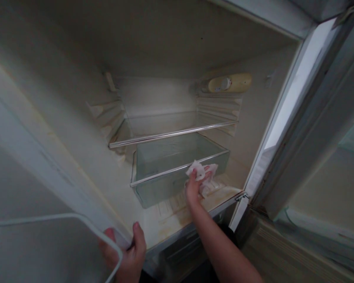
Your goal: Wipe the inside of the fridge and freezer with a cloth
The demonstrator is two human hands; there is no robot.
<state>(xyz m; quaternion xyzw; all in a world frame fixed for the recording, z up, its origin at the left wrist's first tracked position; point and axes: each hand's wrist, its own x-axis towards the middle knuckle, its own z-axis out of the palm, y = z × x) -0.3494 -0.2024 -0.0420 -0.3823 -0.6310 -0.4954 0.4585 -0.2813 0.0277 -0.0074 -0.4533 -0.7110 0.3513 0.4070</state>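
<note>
My right hand [194,186] holds a crumpled white wipe [208,175] at the front of a clear drawer [162,188], low inside an open fridge. Its thumb and fingers press around the wipe. At the lower left, my left hand [125,251] grips the front edge of the fridge's left wall [118,234], with the thumb on the inner side and fingers outside. Below my right hand, yellowish-brown stains mark the fridge floor [177,224].
A glass shelf [171,133] spans the fridge above the drawer. A yellowish lamp housing [230,83] is on the right wall. The open door [318,118] stands at the right. A pale cable [56,216] crosses in front of my left hand.
</note>
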